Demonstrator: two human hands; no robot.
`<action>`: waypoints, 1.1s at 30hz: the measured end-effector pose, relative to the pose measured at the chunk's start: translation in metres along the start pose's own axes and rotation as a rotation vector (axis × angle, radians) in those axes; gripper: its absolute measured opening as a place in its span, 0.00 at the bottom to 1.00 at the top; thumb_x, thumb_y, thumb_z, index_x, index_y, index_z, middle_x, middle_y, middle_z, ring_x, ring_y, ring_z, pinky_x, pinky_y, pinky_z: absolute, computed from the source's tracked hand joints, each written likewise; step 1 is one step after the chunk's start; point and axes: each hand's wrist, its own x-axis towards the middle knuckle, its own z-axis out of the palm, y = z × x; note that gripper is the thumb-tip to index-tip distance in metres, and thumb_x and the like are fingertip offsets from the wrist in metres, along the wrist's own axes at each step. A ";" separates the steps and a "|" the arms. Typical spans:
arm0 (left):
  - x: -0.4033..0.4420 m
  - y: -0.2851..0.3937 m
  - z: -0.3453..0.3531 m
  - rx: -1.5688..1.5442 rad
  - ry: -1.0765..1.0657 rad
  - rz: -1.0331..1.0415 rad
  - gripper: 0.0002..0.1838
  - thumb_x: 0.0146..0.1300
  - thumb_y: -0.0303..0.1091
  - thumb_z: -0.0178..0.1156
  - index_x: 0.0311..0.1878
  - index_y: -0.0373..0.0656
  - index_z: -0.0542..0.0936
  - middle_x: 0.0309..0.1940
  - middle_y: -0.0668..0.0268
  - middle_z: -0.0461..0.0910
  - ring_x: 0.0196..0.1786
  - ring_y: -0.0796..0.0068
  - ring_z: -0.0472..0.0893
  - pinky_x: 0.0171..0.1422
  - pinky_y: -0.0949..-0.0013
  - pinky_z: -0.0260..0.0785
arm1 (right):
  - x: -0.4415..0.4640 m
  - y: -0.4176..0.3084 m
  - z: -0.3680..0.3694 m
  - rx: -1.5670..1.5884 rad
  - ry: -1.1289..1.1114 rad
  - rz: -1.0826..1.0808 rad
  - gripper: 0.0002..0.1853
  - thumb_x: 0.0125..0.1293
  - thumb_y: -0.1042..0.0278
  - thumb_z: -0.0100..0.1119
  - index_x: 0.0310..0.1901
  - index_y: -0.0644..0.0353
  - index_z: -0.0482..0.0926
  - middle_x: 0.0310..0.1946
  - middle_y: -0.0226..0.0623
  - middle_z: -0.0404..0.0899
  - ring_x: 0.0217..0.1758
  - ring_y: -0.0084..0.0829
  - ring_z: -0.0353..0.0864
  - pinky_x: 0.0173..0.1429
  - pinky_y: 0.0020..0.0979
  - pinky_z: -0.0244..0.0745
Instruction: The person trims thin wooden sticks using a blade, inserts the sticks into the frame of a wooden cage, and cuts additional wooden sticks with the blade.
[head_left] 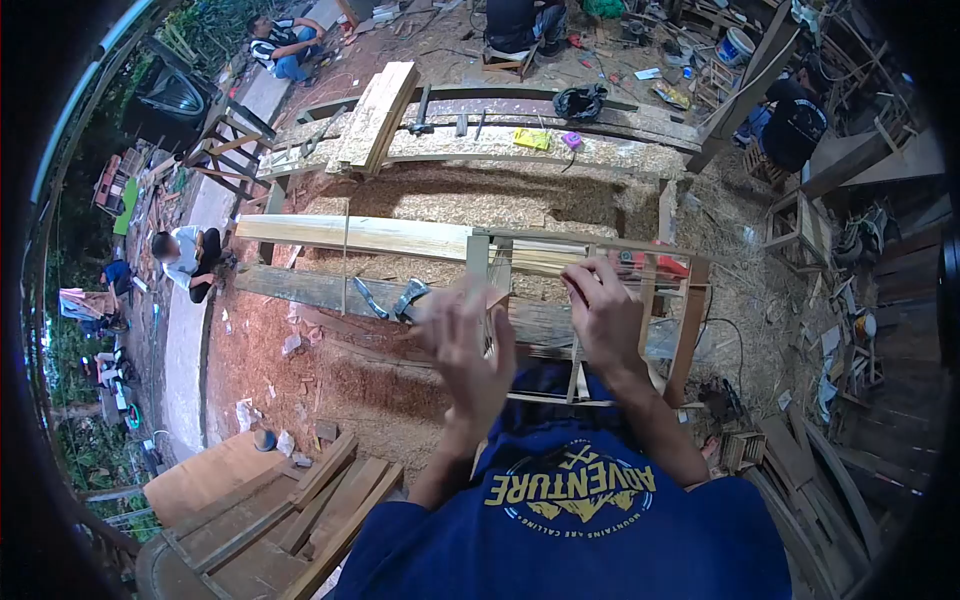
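My left hand (465,345) is blurred by motion, its thumb apart from its fingers, with nothing visible in it. It is beside an upright post of a slender wooden frame (688,335). My right hand (605,315) is above the frame's rails, fingers curled and pinched together; whatever they hold is too small or hidden to tell. A hammer (410,298) lies on the weathered bench plank (300,287) left of my left hand, with another dark hand tool (370,298) beside it. Pale boards (360,235) lie along the bench.
Behind stands a second bench (480,150) with stacked planks (375,115), a yellow packet (531,138) and a black bag (580,101). Scrap boards (330,510) lean at lower left. Several people sit around the yard. Shavings cover the ground.
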 end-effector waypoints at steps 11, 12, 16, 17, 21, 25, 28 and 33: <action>-0.028 -0.045 0.032 -0.842 -0.275 -0.704 0.19 0.79 0.37 0.51 0.65 0.36 0.68 0.34 0.65 0.79 0.37 0.79 0.80 0.39 0.73 0.74 | 0.008 -0.012 -0.023 -0.081 0.029 -0.123 0.11 0.58 0.70 0.70 0.43 0.50 0.82 0.39 0.26 0.79 0.29 0.35 0.79 0.36 0.36 0.73; -0.032 -0.043 0.037 -1.008 -0.243 -0.794 0.18 0.80 0.38 0.50 0.64 0.36 0.68 0.32 0.65 0.79 0.35 0.80 0.79 0.37 0.73 0.74 | 0.005 -0.010 -0.023 -0.085 0.032 -0.134 0.11 0.58 0.71 0.70 0.43 0.50 0.82 0.39 0.26 0.78 0.29 0.35 0.79 0.36 0.37 0.73; -0.034 -0.035 0.034 -1.269 -0.206 -0.931 0.16 0.81 0.43 0.48 0.58 0.39 0.68 0.26 0.68 0.75 0.26 0.82 0.74 0.27 0.74 0.70 | -0.003 -0.007 -0.025 -0.098 0.016 -0.145 0.12 0.58 0.71 0.70 0.44 0.49 0.82 0.40 0.27 0.78 0.29 0.35 0.79 0.36 0.37 0.72; -0.033 -0.034 0.032 -1.260 -0.212 -0.904 0.16 0.81 0.43 0.48 0.57 0.39 0.68 0.26 0.68 0.75 0.25 0.83 0.74 0.28 0.75 0.69 | -0.005 -0.008 -0.027 -0.095 0.001 -0.148 0.12 0.58 0.71 0.70 0.44 0.49 0.82 0.40 0.27 0.78 0.30 0.35 0.79 0.36 0.37 0.72; -0.028 -0.027 0.026 -1.267 -0.195 -0.850 0.15 0.81 0.42 0.47 0.56 0.40 0.67 0.25 0.68 0.75 0.25 0.83 0.73 0.28 0.78 0.67 | -0.006 -0.011 -0.040 -0.097 -0.033 -0.155 0.15 0.56 0.72 0.71 0.46 0.50 0.83 0.42 0.27 0.79 0.31 0.33 0.80 0.36 0.36 0.71; -0.024 -0.020 0.028 -1.263 -0.156 -0.807 0.16 0.81 0.44 0.47 0.57 0.39 0.66 0.24 0.68 0.74 0.24 0.83 0.73 0.27 0.77 0.66 | 0.000 -0.014 -0.053 -0.178 -0.035 -0.166 0.13 0.58 0.69 0.71 0.45 0.52 0.83 0.41 0.25 0.81 0.32 0.34 0.78 0.40 0.35 0.69; -0.021 -0.018 0.025 -1.289 -0.186 -0.841 0.17 0.81 0.44 0.47 0.57 0.38 0.66 0.24 0.68 0.74 0.24 0.83 0.73 0.27 0.77 0.66 | 0.010 -0.014 -0.056 -0.316 -0.083 -0.257 0.12 0.56 0.68 0.71 0.43 0.50 0.84 0.40 0.21 0.81 0.42 0.30 0.77 0.48 0.36 0.64; -0.022 -0.021 0.030 -1.314 -0.152 -0.903 0.18 0.80 0.46 0.49 0.58 0.40 0.66 0.24 0.68 0.73 0.23 0.82 0.74 0.26 0.76 0.68 | 0.016 -0.011 -0.038 -0.323 0.010 -0.391 0.08 0.55 0.68 0.61 0.38 0.50 0.82 0.35 0.22 0.77 0.44 0.27 0.74 0.52 0.36 0.62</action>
